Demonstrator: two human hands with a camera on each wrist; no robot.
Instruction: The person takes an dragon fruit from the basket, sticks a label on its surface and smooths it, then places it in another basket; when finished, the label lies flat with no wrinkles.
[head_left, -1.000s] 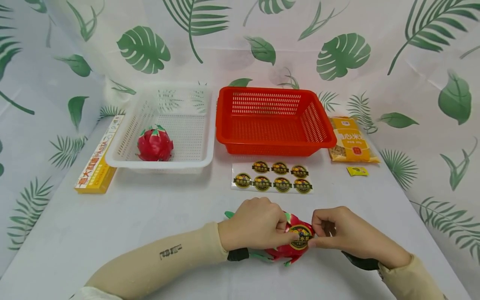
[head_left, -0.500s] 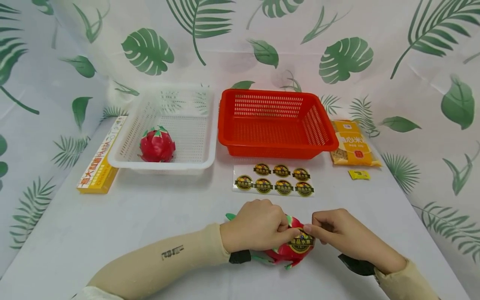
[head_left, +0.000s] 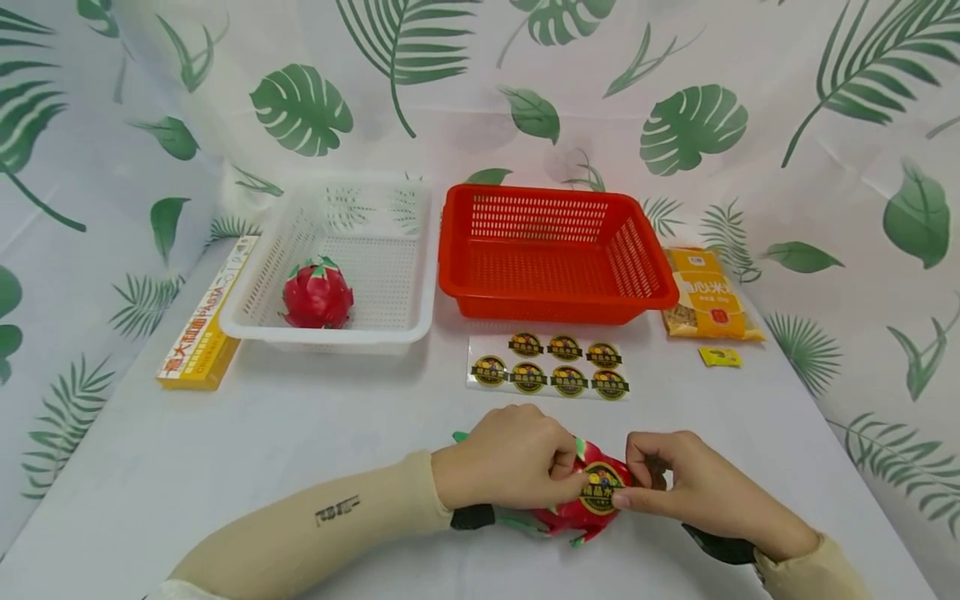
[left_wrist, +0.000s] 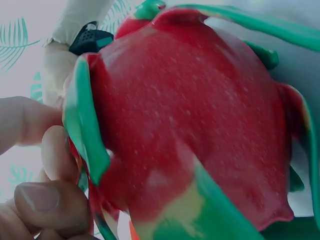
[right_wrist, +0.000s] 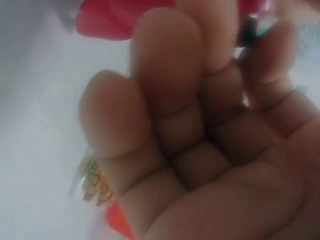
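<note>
A red dragon fruit [head_left: 567, 515] with green-tipped scales lies on the white table in front of me, a round black-and-gold sticker [head_left: 602, 487] on its right part. My left hand [head_left: 510, 457] grips the fruit from the left and covers much of it, its thumb on the sticker's left edge. From the right, my right hand [head_left: 701, 483] pinches the fruit's end, thumb at the sticker's right edge and forefinger behind. The left wrist view has the fruit's red skin [left_wrist: 200, 95] up close. Curled right fingers [right_wrist: 167, 55] fill much of the right wrist view.
Behind the hands lies a sheet of several stickers [head_left: 489, 346]. A white basket [head_left: 330, 334] with another dragon fruit [head_left: 318, 296] stands back left, beside a red basket [head_left: 558, 310]. Outside them are a pasta box [head_left: 198, 337], a yellow food bag [head_left: 712, 300] and a small yellow packet [head_left: 720, 357].
My right thumb slid up to the sticker's upper edge, then back down to its right edge. My left hand keeps its grip. The view has tilted slightly.
</note>
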